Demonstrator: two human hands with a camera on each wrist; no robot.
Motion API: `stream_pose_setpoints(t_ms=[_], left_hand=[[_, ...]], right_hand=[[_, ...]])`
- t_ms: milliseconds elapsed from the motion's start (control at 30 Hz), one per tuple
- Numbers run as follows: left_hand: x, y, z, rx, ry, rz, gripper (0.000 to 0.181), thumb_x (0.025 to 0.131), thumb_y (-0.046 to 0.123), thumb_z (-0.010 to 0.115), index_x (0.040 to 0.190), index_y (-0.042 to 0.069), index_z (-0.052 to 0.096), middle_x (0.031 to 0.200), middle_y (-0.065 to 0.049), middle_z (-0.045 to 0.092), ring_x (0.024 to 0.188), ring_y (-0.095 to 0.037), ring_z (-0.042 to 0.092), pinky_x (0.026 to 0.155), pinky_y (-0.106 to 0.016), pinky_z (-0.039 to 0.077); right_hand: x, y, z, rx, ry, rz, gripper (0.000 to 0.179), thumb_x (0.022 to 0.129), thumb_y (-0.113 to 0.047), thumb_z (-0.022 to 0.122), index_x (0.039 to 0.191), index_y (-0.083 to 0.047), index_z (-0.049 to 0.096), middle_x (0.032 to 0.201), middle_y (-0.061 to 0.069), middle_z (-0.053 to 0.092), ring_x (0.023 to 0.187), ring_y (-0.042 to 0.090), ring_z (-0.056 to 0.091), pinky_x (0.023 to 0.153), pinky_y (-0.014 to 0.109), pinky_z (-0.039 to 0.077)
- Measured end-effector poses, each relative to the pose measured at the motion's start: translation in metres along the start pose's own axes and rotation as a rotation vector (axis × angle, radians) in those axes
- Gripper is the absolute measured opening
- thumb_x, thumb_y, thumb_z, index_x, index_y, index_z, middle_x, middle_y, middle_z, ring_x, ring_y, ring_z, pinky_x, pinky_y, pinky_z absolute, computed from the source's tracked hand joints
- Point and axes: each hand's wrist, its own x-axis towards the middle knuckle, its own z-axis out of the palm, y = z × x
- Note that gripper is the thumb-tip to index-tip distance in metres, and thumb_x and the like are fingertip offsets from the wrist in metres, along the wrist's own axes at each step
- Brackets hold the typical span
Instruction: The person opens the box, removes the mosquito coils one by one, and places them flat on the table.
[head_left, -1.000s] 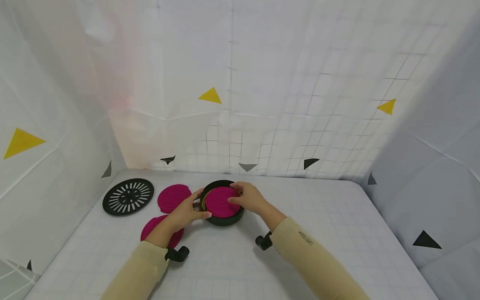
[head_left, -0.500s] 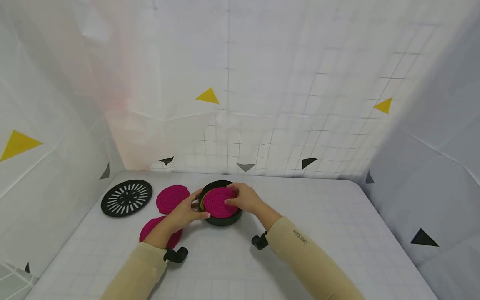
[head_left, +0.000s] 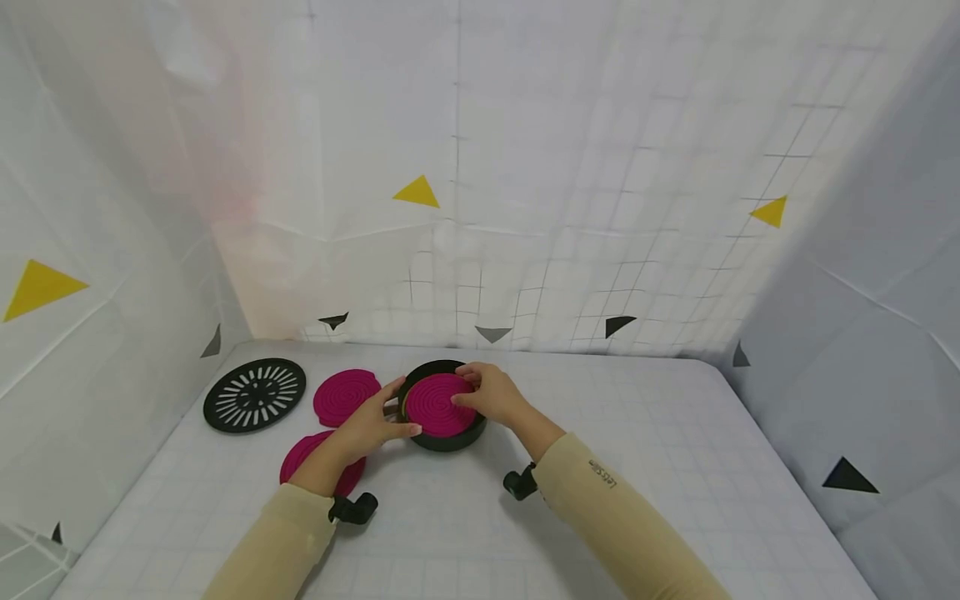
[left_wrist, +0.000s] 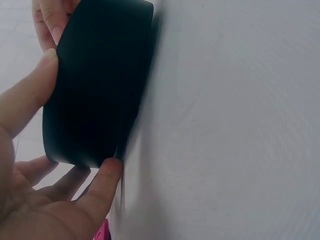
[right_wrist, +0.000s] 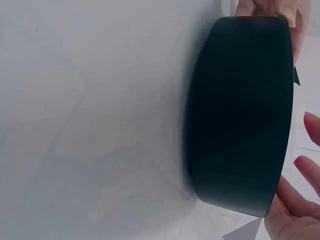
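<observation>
A round black holder point(head_left: 444, 444) sits near the back of the table. My left hand point(head_left: 372, 423) grips its left side, thumb at the near rim and fingers spread along the wall. In the left wrist view, those fingers reach down the dark wall point(left_wrist: 100, 85) close to the tabletop. A pink coaster point(head_left: 435, 408) with a spiral pattern lies in the holder's mouth, a thin yellowish edge showing at its left. From the right, my right hand point(head_left: 495, 393) pinches the coaster's edge, thumb over its top. The right wrist view shows the holder's outer wall point(right_wrist: 240, 115) with fingers over the rim.
Two more pink coasters lie left of the holder: one farther back point(head_left: 345, 397), another point(head_left: 300, 457) partly under my left forearm. At the far left is a black slotted disc point(head_left: 255, 395). White sheet walls point(head_left: 525, 250) with triangle marks enclose the table point(head_left: 637, 475).
The coaster in my right hand has shifted slightly and covers more of the yellowish edge at the left. My left hand keeps its grip on the holder.
</observation>
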Motion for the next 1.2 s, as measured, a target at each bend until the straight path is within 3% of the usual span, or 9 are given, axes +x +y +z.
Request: stream_pose_setpoints(t_ms=[367,700,1200], left_hand=[[0.0014,-0.0006,0.0000,-0.011,0.001,-0.008,0.107,0.078,0.035,0.087,0.161,0.017,0.022,0.163,-0.014,0.027,0.144,-0.040,0.034,0.108,-0.052,0.041],[0.0025,-0.0021,0.0002,-0.020,0.006,0.008,0.106,0.079,0.032,0.087,0.160,0.016,0.022,0.162,-0.015,0.027,0.144,-0.041,0.034,0.108,-0.052,0.041],[0.0024,-0.0051,0.0001,-0.034,-0.002,0.014,0.104,0.080,0.031,0.086,0.160,0.017,0.022,0.162,-0.016,0.028,0.144,-0.041,0.034,0.108,-0.053,0.041]], right_hand=[[-0.0024,-0.0002,-0.0028,0.088,0.037,-0.010,0.045,0.089,-0.020,0.077,0.131,-0.008,0.065,0.130,0.012,0.064,0.124,0.029,0.058,0.101,0.044,0.049],[-0.0032,-0.0032,-0.0028,0.307,0.115,0.049,0.037,0.092,-0.006,0.071,0.128,0.000,0.064,0.122,0.012,0.066,0.113,0.025,0.062,0.085,0.032,0.057],[-0.0032,-0.0089,-0.0034,0.338,0.087,0.078,0.037,0.092,-0.006,0.072,0.128,-0.006,0.067,0.125,0.011,0.067,0.112,0.023,0.062,0.089,0.032,0.055]])
